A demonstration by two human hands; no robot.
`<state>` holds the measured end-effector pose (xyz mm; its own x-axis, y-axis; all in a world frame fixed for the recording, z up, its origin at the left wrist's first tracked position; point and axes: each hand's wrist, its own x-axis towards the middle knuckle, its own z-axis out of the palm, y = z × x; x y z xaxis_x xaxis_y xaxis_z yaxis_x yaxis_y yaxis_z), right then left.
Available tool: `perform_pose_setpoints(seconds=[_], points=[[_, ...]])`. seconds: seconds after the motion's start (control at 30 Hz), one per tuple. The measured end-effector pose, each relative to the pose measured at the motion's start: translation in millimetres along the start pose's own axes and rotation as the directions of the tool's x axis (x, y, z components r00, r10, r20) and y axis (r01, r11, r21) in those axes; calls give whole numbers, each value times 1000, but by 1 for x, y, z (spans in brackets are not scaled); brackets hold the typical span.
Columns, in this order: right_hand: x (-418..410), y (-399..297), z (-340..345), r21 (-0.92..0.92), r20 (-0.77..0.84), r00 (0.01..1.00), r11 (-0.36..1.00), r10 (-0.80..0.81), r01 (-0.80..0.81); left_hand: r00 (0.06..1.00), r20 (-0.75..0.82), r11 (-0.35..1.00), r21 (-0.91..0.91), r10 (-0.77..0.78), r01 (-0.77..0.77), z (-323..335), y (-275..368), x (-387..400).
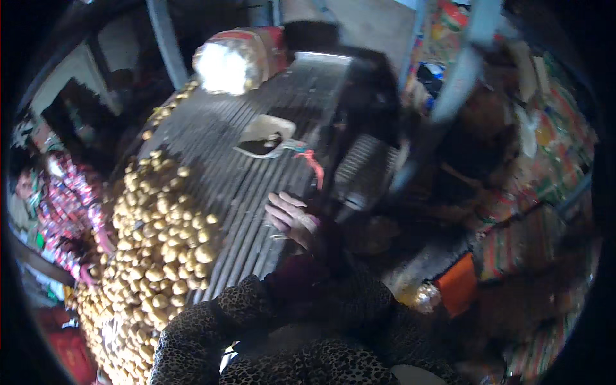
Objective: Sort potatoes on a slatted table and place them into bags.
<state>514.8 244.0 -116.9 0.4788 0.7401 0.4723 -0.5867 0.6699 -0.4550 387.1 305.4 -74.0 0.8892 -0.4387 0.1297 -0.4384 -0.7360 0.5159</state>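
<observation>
My left hand (291, 225) is in front of me over the slatted table (236, 216), its fingers spread and pointing away to the left, with nothing visible in it. My right hand cannot be told apart clearly; a dark sleeve and a pink cuff meet the left hand's outline, and the two may overlap. Beyond the fingers lies a pale, shallow plastic container (284, 123) with small bits inside, a red strip (315, 166) tied to its near side. Left of my hand is a large heap of potatoes (161, 260).
A filled sack (269, 53) lies at the table's far end. Another person (67, 207) in a checked top has both hands at the heap's left side. A dark ribbed crate (368, 161), a blue metal post (457, 82), an orange panel (457, 285) and striped sacks (515, 240) are to my right.
</observation>
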Motion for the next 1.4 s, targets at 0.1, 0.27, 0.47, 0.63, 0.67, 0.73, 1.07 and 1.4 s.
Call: perform_pose_setpoints(seconds=[0.1,0.27,0.47,0.63,0.67,0.73,1.07,1.4], points=[[61,81,6,145,169,823,813,542,-564,937,-334,985,-168,-103,48,-23,-26,-66],[82,162,74,-135,288,685,737,669,-663,846,-459,960,-185,-272,208,-52,-14,-140],[78,257,166,-193,443,449,572,776,-797,656,-591,870,-180,-469,459,-53,23,-235],[49,304,221,-193,647,201,412,736,-890,433,-651,740,-312,-624,596,-33,65,-281],[38,314,228,-209,667,158,386,728,-899,431,-702,755,-232,-567,613,-29,74,-291],[16,327,248,-264,720,63,357,691,-896,285,-805,735,-254,-521,628,12,71,-311],[-61,362,292,-466,807,-196,396,558,-791,157,-564,523,-578,-811,627,24,156,-348],[-110,408,266,-420,873,-257,373,414,-827,187,-491,495,-630,-851,599,22,169,-349]])
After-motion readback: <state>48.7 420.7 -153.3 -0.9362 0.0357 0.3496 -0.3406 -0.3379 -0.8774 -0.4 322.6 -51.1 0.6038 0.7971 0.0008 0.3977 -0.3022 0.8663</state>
